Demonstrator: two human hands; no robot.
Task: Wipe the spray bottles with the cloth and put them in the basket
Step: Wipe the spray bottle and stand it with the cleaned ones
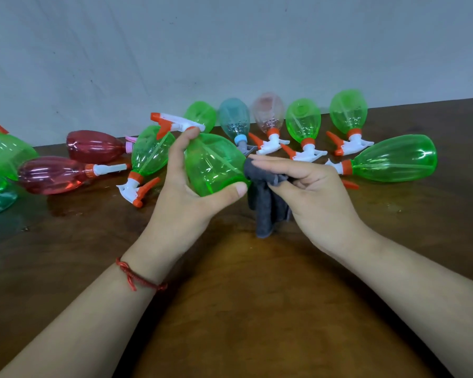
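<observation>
Head camera view, looking down at 2 bare forearms over a table. A pale grey wall (230, 50) fills the far half of the scene. Below it, a dark brown glossy wooden table (257, 309) runs from the wall to the near edge.

The left hand (186, 192) is raised over the middle of the table and grips a clear green plastic spray bottle (213, 165). Its fingers curl round the neck just under the white and orange trigger head (175, 122), and the thumb presses the rounded base. The bottle is tilted, with the trigger far and left and the base near and right.

Just to the right, the right hand (311, 189) pinches a dark grey cloth (265, 211) between thumb and fingers, with the forefinger stretched straight along the top fold. The cloth touches the bottle's right side, and its loose end hangs down toward the table.

More spray bottles lie on their sides along the far edge:
- 2 red bottles (52, 174) and a green lying bottle (150, 151) are to the left.
- A row of 5 bottles (235, 118) in green, teal and pale pink lies in the middle, bases toward the wall.
- 1 large green bottle (393, 162) lies at the right.
- Cut-off green and teal bottles (6, 154) show at the left edge.

A thin red thread bracelet (137, 276) circles the left wrist.
</observation>
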